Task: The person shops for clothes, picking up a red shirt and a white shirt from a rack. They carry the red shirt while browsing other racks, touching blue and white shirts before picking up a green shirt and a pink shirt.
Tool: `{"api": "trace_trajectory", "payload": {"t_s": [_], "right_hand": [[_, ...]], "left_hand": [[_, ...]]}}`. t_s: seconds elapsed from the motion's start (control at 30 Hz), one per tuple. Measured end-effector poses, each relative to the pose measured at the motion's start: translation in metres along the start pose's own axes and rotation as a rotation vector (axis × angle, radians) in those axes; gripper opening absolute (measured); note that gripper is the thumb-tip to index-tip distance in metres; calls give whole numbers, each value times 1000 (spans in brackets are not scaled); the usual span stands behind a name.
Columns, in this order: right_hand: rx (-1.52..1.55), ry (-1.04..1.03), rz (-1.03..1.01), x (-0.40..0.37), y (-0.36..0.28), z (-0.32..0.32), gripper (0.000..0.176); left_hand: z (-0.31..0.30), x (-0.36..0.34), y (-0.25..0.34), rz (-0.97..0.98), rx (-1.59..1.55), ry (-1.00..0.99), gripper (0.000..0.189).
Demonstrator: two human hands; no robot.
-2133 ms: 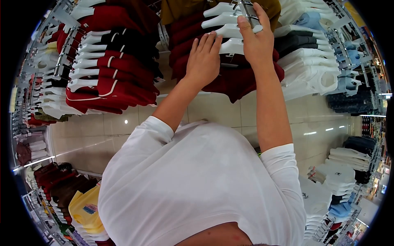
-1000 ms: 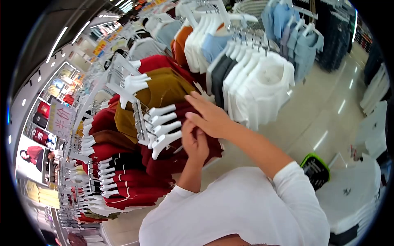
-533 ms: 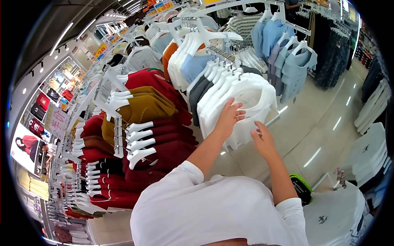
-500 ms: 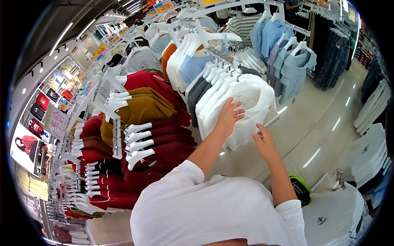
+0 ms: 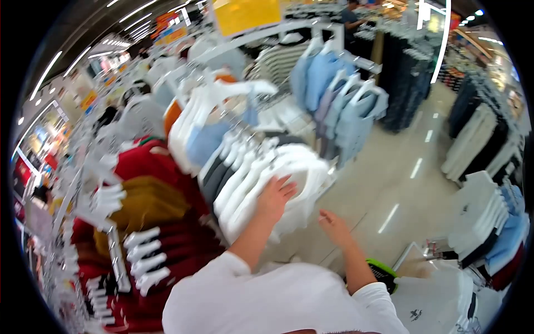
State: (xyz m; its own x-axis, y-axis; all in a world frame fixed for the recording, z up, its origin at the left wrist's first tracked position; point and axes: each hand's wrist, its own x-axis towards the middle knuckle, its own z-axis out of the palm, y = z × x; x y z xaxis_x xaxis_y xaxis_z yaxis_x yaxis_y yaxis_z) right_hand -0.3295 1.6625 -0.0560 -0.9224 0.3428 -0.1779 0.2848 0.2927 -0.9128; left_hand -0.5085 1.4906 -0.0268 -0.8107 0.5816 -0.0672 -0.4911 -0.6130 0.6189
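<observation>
My left hand (image 5: 276,196) reaches over the front of a row of white tops (image 5: 245,195), its fingers spread, overlapping the foremost garment near its neckline. These tops hang on white hangers (image 5: 236,153) from a metal rail. My right hand (image 5: 335,227) is lower and to the right, over the floor and apart from the garments. Its fingers are bent and smeared by motion, so I cannot tell whether they are closed. Dark grey tops (image 5: 216,178) hang just behind the white ones.
Left of me hang dark red tops (image 5: 178,253) and mustard tops (image 5: 153,203). Light blue tops (image 5: 356,122) hang beyond the white row. Tiled floor (image 5: 384,183) runs along the right, past racks of white shirts (image 5: 473,214). A black-and-green item (image 5: 384,273) is beside my right arm.
The view has swung, shifting the racks left and lower in the picture. My right hand has moved away from the white tops, and its fingers look more bent. My left hand stays over them.
</observation>
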Motion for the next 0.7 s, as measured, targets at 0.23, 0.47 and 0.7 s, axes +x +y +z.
{"api": "trace_trajectory", "payload": {"t_s": [0.23, 0.47, 0.7], "right_hand": [[135, 128, -5, 55, 43, -19, 44], [184, 180, -12, 74, 29, -31, 39], [170, 277, -133, 94, -2, -51, 45]], "left_hand": [[11, -2, 9, -23, 149, 0, 46], [11, -2, 10, 53, 184, -62, 44], [15, 1, 1, 168, 391, -162, 49]]}}
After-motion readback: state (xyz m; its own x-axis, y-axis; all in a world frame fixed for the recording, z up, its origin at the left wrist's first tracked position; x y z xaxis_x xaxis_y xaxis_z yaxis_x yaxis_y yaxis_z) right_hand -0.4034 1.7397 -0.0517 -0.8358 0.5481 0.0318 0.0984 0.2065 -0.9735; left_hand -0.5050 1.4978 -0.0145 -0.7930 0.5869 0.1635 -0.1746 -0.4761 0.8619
